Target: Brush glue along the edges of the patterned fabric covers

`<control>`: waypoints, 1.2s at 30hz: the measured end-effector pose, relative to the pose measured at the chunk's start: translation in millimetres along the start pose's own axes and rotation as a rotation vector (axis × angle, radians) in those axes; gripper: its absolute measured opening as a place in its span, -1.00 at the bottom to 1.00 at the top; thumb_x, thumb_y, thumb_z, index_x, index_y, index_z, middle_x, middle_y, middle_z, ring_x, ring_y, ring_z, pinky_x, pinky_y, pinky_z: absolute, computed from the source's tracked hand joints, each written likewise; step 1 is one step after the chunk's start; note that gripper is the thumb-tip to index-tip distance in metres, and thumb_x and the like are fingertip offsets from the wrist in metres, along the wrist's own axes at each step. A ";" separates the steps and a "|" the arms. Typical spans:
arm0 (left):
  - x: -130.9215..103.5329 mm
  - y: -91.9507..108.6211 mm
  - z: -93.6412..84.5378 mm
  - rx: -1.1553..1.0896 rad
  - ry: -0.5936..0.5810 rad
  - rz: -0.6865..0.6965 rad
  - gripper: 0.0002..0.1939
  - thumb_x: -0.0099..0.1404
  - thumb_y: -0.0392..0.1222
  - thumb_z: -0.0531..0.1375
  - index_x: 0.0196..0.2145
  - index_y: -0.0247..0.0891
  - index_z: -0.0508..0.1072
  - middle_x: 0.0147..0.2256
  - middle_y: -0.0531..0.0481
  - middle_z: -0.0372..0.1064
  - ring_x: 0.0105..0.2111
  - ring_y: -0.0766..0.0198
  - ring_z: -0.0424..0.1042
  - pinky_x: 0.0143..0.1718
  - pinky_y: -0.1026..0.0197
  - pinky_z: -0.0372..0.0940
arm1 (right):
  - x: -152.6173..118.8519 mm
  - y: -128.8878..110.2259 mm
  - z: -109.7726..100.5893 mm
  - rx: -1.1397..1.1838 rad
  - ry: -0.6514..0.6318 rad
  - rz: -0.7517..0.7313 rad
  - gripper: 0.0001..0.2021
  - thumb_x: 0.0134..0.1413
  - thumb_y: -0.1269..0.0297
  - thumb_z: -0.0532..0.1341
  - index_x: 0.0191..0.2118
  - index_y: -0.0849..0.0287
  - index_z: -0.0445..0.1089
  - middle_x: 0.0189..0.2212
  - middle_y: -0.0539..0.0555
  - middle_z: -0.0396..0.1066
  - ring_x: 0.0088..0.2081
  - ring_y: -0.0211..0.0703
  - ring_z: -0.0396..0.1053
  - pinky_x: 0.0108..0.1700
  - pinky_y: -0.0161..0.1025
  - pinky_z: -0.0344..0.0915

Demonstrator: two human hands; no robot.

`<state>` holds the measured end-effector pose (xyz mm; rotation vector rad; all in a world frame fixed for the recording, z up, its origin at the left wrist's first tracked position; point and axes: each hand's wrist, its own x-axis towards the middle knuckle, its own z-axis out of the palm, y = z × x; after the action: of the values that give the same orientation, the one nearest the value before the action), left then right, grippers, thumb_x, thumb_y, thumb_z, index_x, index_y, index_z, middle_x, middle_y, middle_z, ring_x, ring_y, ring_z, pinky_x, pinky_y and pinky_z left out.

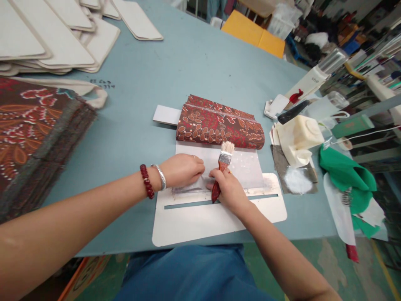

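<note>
My right hand (232,191) is closed around a paintbrush (216,187) with a reddish-brown handle, its pale bristles pointing away from me. My left hand (185,170) pinches the near edge of a thin whitish sheet (247,167). Under that edge lies a white board (216,221) with a long narrow slot. Red and brown patterned fabric (219,123) is folded over at the far side of the sheet. A flat white strip (166,115) sticks out from the fabric's left end.
Patterned fabric pieces (28,138) are stacked at left, with white boards (62,33) behind them. At right stand a cut plastic container (299,136), white paste or powder (297,180) on a grey cloth, green fabric (344,175) and a phone box (307,81).
</note>
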<state>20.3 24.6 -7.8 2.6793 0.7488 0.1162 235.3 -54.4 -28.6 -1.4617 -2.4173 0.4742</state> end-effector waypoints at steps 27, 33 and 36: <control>0.5 33.5 3.0 0.127 0.006 -0.085 -0.68 0.28 0.03 0.25 -0.17 -0.29 0.45 -0.19 -0.15 0.41 -0.20 0.03 0.39 -0.25 0.07 0.31 | 10.1 8.1 -2.5 0.082 0.073 0.081 -0.86 0.16 0.46 0.08 -0.18 0.09 0.22 -0.41 0.00 0.35 -0.36 -0.14 0.33 -0.29 -0.29 0.15; -11.7 27.9 5.7 0.185 -0.015 -0.032 -0.96 0.36 -0.26 0.20 -0.23 -0.25 0.44 -0.16 -0.13 0.38 -0.15 0.07 0.39 -0.15 0.07 0.32 | 3.2 13.4 -2.6 0.269 0.108 0.052 -0.99 0.29 0.32 0.07 -0.19 0.08 0.19 -0.34 0.01 0.38 -0.32 -0.17 0.35 -0.24 -0.30 0.20; -9.2 22.2 9.6 0.222 -0.010 0.084 -0.91 0.41 -0.34 0.14 -0.26 -0.27 0.45 -0.22 -0.10 0.39 -0.19 0.11 0.39 -0.23 0.12 0.30 | -1.3 14.0 -3.8 0.307 0.139 0.046 -0.98 0.27 0.35 0.07 -0.20 0.09 0.19 -0.34 0.01 0.37 -0.31 -0.17 0.34 -0.23 -0.29 0.21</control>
<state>24.8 -0.9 -8.7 2.9204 0.6810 0.0421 248.6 -48.9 -31.1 -1.3699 -2.0981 0.6943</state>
